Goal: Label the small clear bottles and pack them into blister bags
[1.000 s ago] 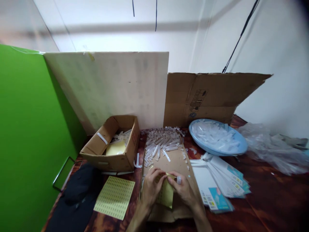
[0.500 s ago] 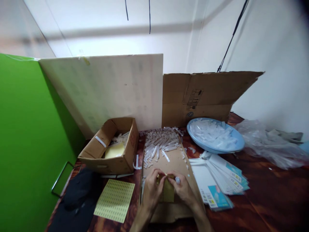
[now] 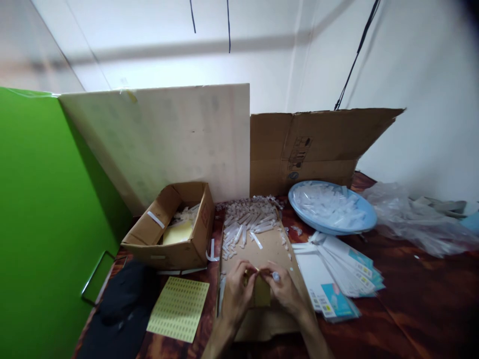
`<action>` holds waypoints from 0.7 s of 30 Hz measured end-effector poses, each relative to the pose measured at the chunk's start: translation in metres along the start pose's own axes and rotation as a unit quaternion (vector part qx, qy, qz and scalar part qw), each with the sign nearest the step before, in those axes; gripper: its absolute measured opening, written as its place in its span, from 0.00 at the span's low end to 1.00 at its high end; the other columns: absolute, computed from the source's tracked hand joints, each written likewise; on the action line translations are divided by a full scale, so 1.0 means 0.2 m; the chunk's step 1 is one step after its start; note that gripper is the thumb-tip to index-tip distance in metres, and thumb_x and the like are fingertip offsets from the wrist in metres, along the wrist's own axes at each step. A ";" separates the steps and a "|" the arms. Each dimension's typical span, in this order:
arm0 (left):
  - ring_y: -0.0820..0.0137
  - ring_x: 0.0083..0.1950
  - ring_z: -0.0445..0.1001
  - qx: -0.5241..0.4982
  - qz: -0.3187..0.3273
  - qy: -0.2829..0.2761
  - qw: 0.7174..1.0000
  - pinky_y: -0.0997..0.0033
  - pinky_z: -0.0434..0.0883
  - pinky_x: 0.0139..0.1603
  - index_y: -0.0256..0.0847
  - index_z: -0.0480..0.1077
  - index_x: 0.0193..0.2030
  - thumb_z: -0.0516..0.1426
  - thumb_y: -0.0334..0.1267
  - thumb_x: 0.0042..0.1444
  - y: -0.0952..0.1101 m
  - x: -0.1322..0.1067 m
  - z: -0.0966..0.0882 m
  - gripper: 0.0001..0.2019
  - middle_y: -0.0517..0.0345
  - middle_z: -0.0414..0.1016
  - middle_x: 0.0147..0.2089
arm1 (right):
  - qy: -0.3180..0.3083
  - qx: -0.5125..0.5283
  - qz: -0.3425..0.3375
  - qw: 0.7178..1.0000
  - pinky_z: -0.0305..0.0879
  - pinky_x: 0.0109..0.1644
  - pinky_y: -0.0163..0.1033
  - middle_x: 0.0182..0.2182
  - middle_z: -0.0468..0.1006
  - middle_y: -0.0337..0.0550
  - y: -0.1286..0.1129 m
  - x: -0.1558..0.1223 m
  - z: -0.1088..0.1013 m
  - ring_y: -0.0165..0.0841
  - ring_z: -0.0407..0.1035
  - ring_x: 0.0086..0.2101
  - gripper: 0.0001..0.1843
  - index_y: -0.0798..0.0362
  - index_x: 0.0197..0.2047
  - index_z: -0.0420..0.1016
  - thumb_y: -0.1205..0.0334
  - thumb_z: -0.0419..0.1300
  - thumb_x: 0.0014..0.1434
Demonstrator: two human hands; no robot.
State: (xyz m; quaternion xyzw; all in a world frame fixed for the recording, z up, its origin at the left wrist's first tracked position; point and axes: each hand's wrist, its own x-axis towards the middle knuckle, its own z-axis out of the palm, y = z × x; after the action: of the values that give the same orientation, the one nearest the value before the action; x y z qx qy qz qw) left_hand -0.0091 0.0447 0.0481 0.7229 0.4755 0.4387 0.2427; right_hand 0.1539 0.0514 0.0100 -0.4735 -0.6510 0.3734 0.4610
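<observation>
Over the cardboard sheet [image 3: 269, 319], my left hand [image 3: 238, 289] and my right hand [image 3: 283, 290] meet with fingertips pinched together. Between them is a yellow sticker sheet [image 3: 262, 294], held near its top edge and hanging below the fingers. The round end of a small whitish plastic tube [image 3: 276, 276] sticks out from the fingers of my right hand; the rest of it is hidden. Beyond the hands, many similar small plastic tubes [image 3: 249, 219] lie heaped at the far end of the cardboard.
Left of the hands lie another yellow sticker sheet [image 3: 179, 309], a black cap [image 3: 125, 294] and an open cardboard box [image 3: 164, 252]. On the right are fanned white-and-blue packets [image 3: 339, 299], a blue basin [image 3: 368, 217] heaped with translucent pieces, and a clear plastic bag [image 3: 407, 219].
The view has shifted slightly. Both hands keep their pinch at the sheet's top edge, and the hanging part of the sheet looks a little shorter.
</observation>
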 end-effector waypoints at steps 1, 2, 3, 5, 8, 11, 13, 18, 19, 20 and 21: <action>0.66 0.38 0.75 -0.001 0.000 -0.002 1.000 0.70 0.72 0.39 0.42 0.71 0.35 0.55 0.31 0.61 0.00 0.00 0.00 0.05 0.56 0.74 0.36 | -0.001 0.002 0.001 1.000 0.70 0.44 0.41 0.36 0.82 0.47 0.00 0.00 0.00 0.41 0.75 0.38 0.14 0.51 0.39 0.83 0.65 0.55 0.60; 0.66 0.38 0.75 -0.002 0.001 -0.003 1.000 0.70 0.72 0.39 0.42 0.71 0.35 0.56 0.31 0.61 0.00 0.00 -0.01 0.05 0.55 0.74 0.36 | -0.003 0.006 0.000 1.000 0.71 0.44 0.41 0.36 0.82 0.47 0.00 0.00 0.00 0.41 0.75 0.38 0.13 0.51 0.39 0.83 0.65 0.55 0.60; 0.65 0.39 0.75 -0.002 0.002 -0.005 1.000 0.69 0.72 0.40 0.42 0.71 0.36 0.56 0.32 0.61 -0.01 0.00 -0.01 0.04 0.55 0.74 0.37 | -0.003 0.010 -0.001 1.000 0.71 0.44 0.41 0.36 0.82 0.47 0.00 0.00 0.00 0.41 0.75 0.38 0.13 0.51 0.39 0.83 0.65 0.56 0.60; 0.64 0.41 0.75 -0.001 0.004 -0.012 1.000 0.68 0.72 0.43 0.42 0.72 0.37 0.56 0.33 0.62 -0.01 0.00 -0.02 0.03 0.54 0.74 0.38 | -0.003 0.014 -0.001 1.000 0.71 0.43 0.41 0.36 0.82 0.47 -0.01 0.00 0.00 0.40 0.74 0.37 0.12 0.51 0.38 0.83 0.64 0.56 0.60; 0.64 0.43 0.75 0.003 0.011 -0.040 0.999 0.67 0.72 0.45 0.43 0.71 0.38 0.55 0.33 0.63 -0.03 0.01 -0.03 0.04 0.53 0.74 0.40 | -0.002 0.009 0.003 1.000 0.70 0.43 0.40 0.35 0.82 0.47 -0.02 0.00 0.00 0.40 0.74 0.37 0.12 0.52 0.38 0.83 0.63 0.56 0.61; 0.64 0.43 0.74 0.014 0.022 -0.060 0.998 0.67 0.71 0.46 0.43 0.70 0.38 0.53 0.32 0.65 -0.03 0.01 -0.04 0.06 0.52 0.74 0.41 | -0.012 0.015 0.003 1.000 0.70 0.43 0.40 0.34 0.81 0.46 -0.04 0.00 -0.01 0.40 0.75 0.38 0.13 0.52 0.38 0.82 0.61 0.56 0.62; 0.64 0.43 0.74 0.012 0.027 -0.066 0.997 0.67 0.71 0.46 0.43 0.70 0.38 0.51 0.32 0.65 -0.03 0.01 -0.05 0.07 0.52 0.73 0.41 | -0.018 0.022 0.003 1.000 0.69 0.43 0.40 0.33 0.81 0.46 -0.04 0.00 -0.01 0.40 0.75 0.38 0.12 0.52 0.38 0.82 0.61 0.56 0.62; 0.66 0.42 0.73 -0.032 0.008 -0.069 0.997 0.69 0.70 0.44 0.42 0.68 0.38 0.51 0.34 0.66 -0.04 0.02 -0.03 0.07 0.54 0.72 0.39 | -0.041 0.047 0.026 0.998 0.70 0.45 0.41 0.35 0.82 0.45 0.00 0.00 0.00 0.41 0.75 0.39 0.11 0.52 0.39 0.81 0.60 0.57 0.62; 0.66 0.41 0.73 -0.044 -0.003 -0.064 0.997 0.69 0.70 0.44 0.42 0.68 0.37 0.51 0.34 0.66 -0.05 0.02 -0.02 0.07 0.55 0.72 0.39 | -0.033 0.038 0.033 0.998 0.70 0.45 0.41 0.36 0.82 0.45 0.02 0.00 -0.01 0.41 0.75 0.39 0.11 0.52 0.41 0.80 0.58 0.57 0.63; 0.66 0.41 0.73 -0.057 -0.016 -0.058 0.997 0.69 0.70 0.44 0.42 0.69 0.37 0.52 0.35 0.66 -0.07 0.02 -0.01 0.07 0.55 0.72 0.38 | -0.007 0.016 0.039 0.999 0.70 0.45 0.42 0.38 0.81 0.46 0.04 0.00 -0.01 0.41 0.75 0.39 0.12 0.52 0.43 0.79 0.57 0.58 0.62; 0.66 0.41 0.73 -0.072 -0.032 -0.049 0.996 0.68 0.70 0.44 0.42 0.69 0.36 0.53 0.37 0.66 -0.09 0.02 0.00 0.07 0.55 0.72 0.37 | 0.036 -0.016 0.044 0.998 0.70 0.45 0.42 0.40 0.80 0.47 0.06 0.00 -0.01 0.41 0.74 0.40 0.13 0.52 0.45 0.78 0.55 0.59 0.62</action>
State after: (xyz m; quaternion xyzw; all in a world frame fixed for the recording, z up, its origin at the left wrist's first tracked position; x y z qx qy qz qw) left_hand -0.0165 0.0553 0.0356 0.7086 0.4528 0.4282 0.3310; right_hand 0.1598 0.0548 -0.0004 -0.5217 -0.6188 0.3657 0.4595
